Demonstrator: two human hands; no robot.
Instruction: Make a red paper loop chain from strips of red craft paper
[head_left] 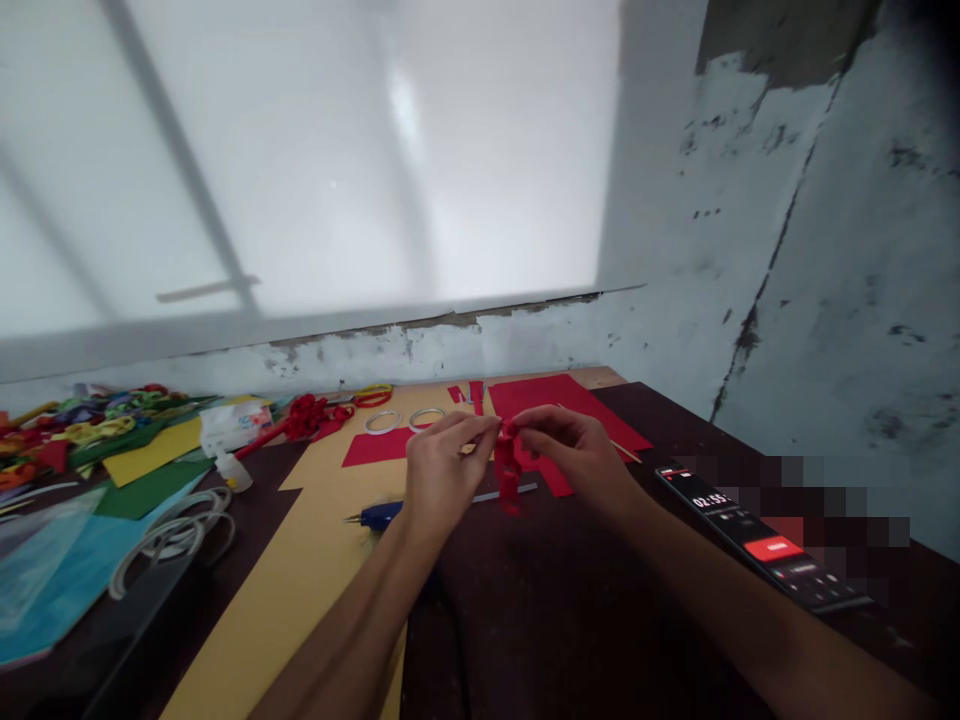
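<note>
Red paper strip (508,466): pinched at its top in the grip of both left hand (439,470) and right hand (577,450), hanging above the dark surface (570,600). Blue glue gun (379,515): just left of the strip. Phone (761,540): well right of it.

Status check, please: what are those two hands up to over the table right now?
Left hand and right hand both pinching a red paper strip, held above the table. Blue tool lies just below the left hand. Nothing blocking.
</note>
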